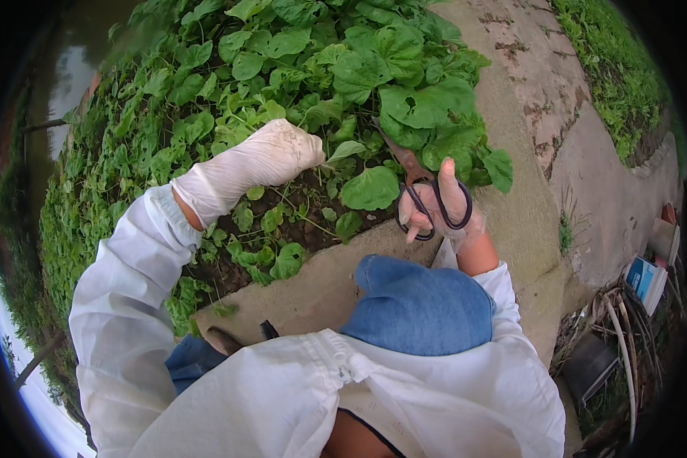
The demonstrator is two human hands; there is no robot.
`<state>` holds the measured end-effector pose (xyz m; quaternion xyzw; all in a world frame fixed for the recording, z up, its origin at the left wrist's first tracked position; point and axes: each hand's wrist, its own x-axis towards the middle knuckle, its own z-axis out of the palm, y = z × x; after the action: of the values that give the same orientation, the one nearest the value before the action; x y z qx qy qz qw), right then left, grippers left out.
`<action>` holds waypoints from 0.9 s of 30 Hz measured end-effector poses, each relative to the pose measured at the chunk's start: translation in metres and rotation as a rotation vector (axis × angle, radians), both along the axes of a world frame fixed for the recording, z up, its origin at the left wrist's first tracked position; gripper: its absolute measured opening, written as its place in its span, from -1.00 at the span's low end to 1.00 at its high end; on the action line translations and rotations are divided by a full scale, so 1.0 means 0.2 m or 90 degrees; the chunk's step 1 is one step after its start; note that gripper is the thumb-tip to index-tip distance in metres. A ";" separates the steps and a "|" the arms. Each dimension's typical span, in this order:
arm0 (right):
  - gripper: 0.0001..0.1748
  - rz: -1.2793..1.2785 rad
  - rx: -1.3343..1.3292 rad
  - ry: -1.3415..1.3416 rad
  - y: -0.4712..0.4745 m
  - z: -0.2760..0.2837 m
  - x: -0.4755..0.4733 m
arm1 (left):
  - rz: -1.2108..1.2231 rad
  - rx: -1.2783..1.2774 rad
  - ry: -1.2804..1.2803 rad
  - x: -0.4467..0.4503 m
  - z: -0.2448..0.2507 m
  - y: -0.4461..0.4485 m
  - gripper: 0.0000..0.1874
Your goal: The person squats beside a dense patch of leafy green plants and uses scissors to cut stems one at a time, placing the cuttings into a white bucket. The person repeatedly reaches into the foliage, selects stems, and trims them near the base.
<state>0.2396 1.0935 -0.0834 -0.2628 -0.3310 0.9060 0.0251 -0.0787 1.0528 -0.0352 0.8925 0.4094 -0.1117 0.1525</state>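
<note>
My left hand (291, 147), in a soiled white glove, is closed like a fist above the leafy plants. The stem of a small green leaf (346, 150) runs to its fingertips; the grip itself is mostly hidden. In my right hand (445, 200), under a thin clear glove, is a pair of scissors (407, 162) with dark loop handles and rusty blades. Fingers pass through both loops. The blades point up and left among large green leaves (426, 103), and their tips are partly covered. A broad round leaf (370, 188) lies between the two hands.
A concrete ledge (315, 286) borders the plant bed and joins a cracked paved path (595, 189) on the right. Dry sticks (624, 343), a dark container (589, 366) and a blue-and-white box (646, 283) lie at lower right. Water shows at upper left.
</note>
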 end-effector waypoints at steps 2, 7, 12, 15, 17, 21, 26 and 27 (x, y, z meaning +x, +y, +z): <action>0.20 0.017 -0.035 -0.016 -0.05 -0.04 0.02 | -0.034 0.134 -0.027 0.07 0.03 0.10 -0.75; 0.19 -0.014 -0.048 -0.070 -0.18 -0.11 0.04 | -0.077 0.028 -0.022 0.27 -0.13 0.29 -0.89; 0.22 -0.043 -0.132 -0.110 -0.15 -0.18 -0.11 | 0.092 0.067 0.065 0.30 -0.16 0.51 -0.78; 0.22 -0.046 -0.203 -0.140 -0.13 -0.24 -0.23 | 0.141 0.021 0.052 0.34 -0.13 0.51 -0.77; 0.22 -0.092 -0.221 -0.119 -0.12 -0.27 -0.27 | 0.153 0.017 0.049 0.32 -0.14 0.51 -0.77; 0.23 -0.153 -0.284 -0.068 -0.13 -0.23 -0.32 | 0.349 -0.007 -0.121 0.27 -0.27 0.47 -0.72; 0.22 -0.200 -0.306 -0.021 -0.14 -0.30 -0.37 | 0.558 -0.074 -0.278 0.33 -0.22 0.43 -0.68; 0.22 -0.208 -0.307 -0.012 -0.14 -0.31 -0.39 | 0.583 -0.091 -0.273 0.33 -0.22 0.43 -0.68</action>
<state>0.1608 1.0651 -0.1459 -0.3194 -0.0596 0.9400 0.1042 -0.0130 1.1382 -0.0792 0.6116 0.7096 0.1243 0.3270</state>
